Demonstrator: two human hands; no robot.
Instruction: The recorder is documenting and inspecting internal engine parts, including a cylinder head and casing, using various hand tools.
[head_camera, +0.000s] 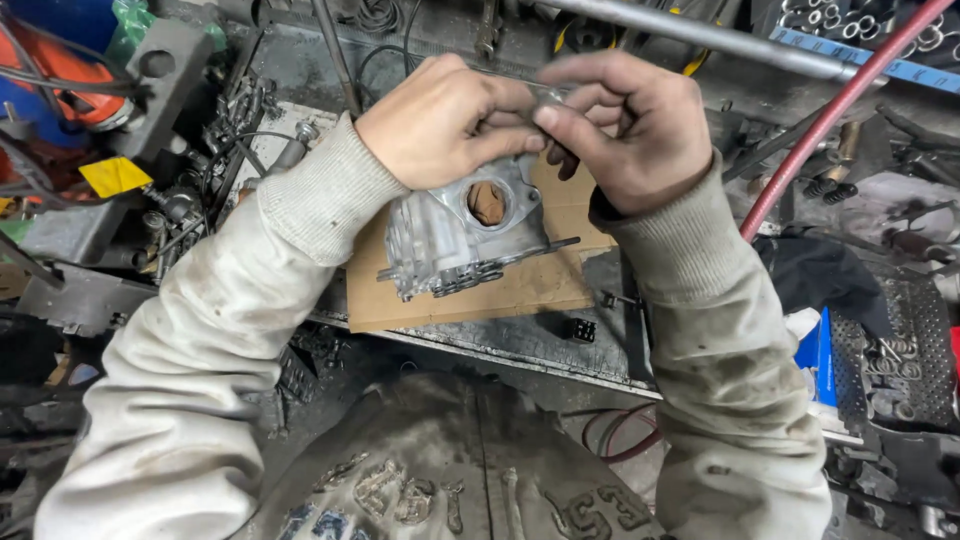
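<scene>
Grey sleeves (200, 380), both hands (445, 120) pinching small part above engine casting (460, 235), cardboard (500, 295)

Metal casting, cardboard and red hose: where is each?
Metal casting (440, 235): head view, on its ribbed side wall.
Cardboard (520, 290): head view, on the bare front part.
Red hose (830, 115): head view, on its middle stretch.

A flattened piece of brown cardboard (520, 290), roughly rectangular, is seen near the centre of the view, spread toward five o'clock. A small yellow tag (113, 175), diamond-like in outline, is found at about nine o'clock, near the left edge. A blue box (815, 355) with a white patch beside it is seen at about four o'clock. A long blue strip (850, 55) is laid at about one o'clock. No screens are seen.
</scene>
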